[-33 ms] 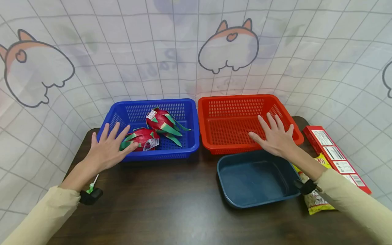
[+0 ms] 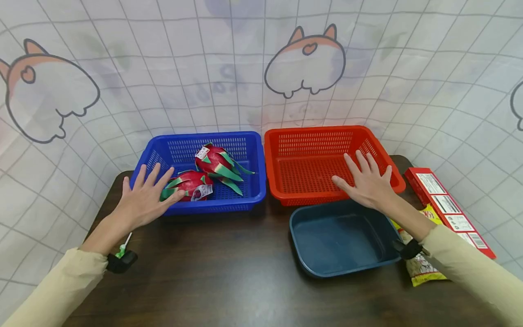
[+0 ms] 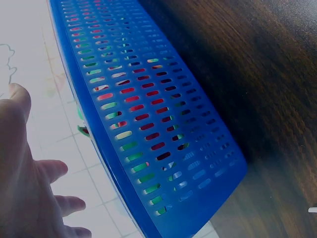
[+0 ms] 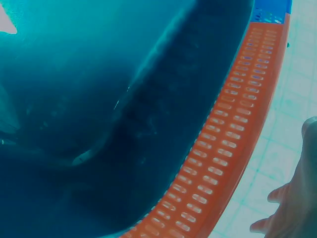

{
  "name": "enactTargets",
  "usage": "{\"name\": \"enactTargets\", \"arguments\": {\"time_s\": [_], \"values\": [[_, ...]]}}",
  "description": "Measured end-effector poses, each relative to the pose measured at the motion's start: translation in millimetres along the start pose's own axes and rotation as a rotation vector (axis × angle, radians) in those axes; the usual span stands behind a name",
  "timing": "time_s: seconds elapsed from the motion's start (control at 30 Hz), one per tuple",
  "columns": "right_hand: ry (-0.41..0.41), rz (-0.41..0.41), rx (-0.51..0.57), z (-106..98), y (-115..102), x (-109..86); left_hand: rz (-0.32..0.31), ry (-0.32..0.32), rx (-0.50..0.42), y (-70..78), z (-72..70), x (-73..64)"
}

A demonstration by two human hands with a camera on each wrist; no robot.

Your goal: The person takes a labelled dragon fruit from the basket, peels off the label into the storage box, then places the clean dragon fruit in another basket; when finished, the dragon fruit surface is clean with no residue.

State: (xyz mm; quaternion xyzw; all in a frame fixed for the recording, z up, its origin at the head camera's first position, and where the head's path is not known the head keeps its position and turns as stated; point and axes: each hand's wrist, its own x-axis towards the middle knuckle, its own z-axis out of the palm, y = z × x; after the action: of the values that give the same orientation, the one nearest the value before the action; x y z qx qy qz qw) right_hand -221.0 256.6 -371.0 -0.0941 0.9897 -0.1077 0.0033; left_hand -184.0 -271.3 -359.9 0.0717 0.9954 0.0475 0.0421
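My left hand (image 2: 143, 197) has its fingers spread over the front left corner of the blue basket (image 2: 257, 200). Inside that basket are two dragon fruits with green leaf tips and white labels, one in front (image 2: 189, 182) and one behind (image 2: 216, 160). In the left wrist view, red and green show through the basket's slotted wall (image 3: 148, 114). Spread likewise, my right hand (image 2: 369, 184) overlaps the right part of the red basket (image 2: 302, 200), which has a bare slatted floor. Neither hand holds anything.
A dark blue tub (image 2: 339, 245) stands before the red basket. At the right lie a yellow food packet (image 2: 425, 268) and a long red box (image 2: 449, 209). A small green item with a white stick (image 2: 122, 249) is by my left wrist. A patterned cloth (image 2: 229, 91) hangs behind.
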Motion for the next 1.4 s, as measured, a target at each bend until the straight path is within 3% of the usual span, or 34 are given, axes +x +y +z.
{"name": "enactTargets", "arguments": {"time_s": [0.7,0.9,1.17,1.4], "values": [[-0.017,-0.023,0.008,-2,-11,0.0,-0.005,-0.001,-0.018,0.9,-5.2,0.5],[-0.015,-0.044,0.035,-3,-13,-1.8,0.027,0.022,-0.086,4.5,-5.8,1.4],[0.030,-0.125,0.097,-5,-21,-1.6,0.074,0.101,-0.209,2.4,-1.4,-1.7],[0.029,-0.223,0.233,-3,-29,-0.5,0.092,0.246,-0.301,-10.4,12.5,-10.3]]}}
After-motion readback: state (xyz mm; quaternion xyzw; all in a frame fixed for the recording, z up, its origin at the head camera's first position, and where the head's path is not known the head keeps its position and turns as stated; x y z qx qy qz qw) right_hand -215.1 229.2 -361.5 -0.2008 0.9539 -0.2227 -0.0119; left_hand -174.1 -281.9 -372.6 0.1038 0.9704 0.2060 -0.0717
